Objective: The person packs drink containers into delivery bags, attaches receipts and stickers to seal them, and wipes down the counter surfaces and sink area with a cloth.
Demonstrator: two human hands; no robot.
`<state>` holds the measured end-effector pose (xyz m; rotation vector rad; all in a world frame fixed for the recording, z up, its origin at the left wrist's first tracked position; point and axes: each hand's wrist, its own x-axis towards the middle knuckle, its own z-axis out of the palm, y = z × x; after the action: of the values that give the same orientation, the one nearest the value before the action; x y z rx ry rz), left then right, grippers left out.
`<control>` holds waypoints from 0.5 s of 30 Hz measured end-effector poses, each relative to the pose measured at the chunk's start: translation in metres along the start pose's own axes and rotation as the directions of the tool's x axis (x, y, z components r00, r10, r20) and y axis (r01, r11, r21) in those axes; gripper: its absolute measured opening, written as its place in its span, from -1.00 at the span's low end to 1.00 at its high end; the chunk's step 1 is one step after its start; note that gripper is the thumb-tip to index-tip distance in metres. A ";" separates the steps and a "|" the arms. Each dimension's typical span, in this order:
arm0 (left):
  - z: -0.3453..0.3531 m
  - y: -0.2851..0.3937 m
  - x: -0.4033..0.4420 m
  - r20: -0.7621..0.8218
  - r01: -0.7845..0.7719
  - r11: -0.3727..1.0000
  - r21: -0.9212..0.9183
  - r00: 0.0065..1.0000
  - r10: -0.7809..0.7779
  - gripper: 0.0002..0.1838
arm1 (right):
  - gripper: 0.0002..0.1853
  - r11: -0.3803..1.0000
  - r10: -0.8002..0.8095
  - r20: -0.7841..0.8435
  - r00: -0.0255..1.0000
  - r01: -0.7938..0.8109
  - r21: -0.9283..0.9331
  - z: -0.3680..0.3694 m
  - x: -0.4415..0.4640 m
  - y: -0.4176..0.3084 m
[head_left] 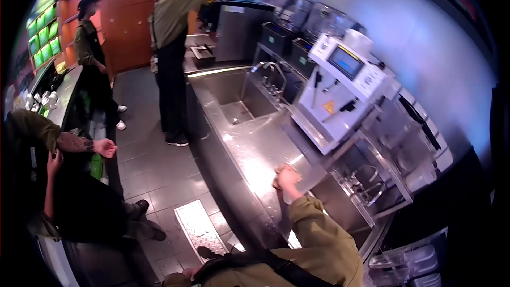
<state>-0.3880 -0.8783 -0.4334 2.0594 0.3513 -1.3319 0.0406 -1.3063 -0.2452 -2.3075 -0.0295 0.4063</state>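
Note:
My right hand (289, 177) presses down on the steel counter (249, 143), with its fingers closed on a bunched brownish cloth (278, 175). The cloth lies against the metal between two sinks and is partly covered by the hand. At the bottom edge, only a small part of my left hand (189, 272) shows beside my sleeve and dark apron strap. Its fingers are hidden, so whether it holds anything does not show.
A sink (228, 95) with a tap lies at the far end; another sink (334, 196) is near my right arm. A white machine (340, 79) stands behind the counter. Several people work nearby: one reaches up (175, 26), another's tattooed forearm (79, 142) extends at left. A floor mat (199, 228) lies below.

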 end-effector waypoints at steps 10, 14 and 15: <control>-0.058 -0.067 0.012 -0.024 -0.020 0.967 -0.253 1.000 0.014 -0.55 | -0.79 0.910 -0.415 -0.455 0.788 0.374 -0.180 0.063 -0.003 -0.228; -0.094 -0.077 0.010 -0.050 0.023 0.930 -0.367 0.998 -0.044 -0.53 | -0.61 0.910 -0.353 0.395 0.848 0.410 -0.065 0.227 0.027 -0.224; -0.104 -0.079 0.009 -0.054 0.037 0.921 -0.388 0.997 -0.063 -0.52 | -0.59 0.898 -0.263 0.528 0.807 0.405 -0.172 0.271 0.047 -0.185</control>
<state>-0.3531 -0.7529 -0.4433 1.7715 0.6464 -1.1189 0.0228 -0.9802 -0.3025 -2.3371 -0.7925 0.8393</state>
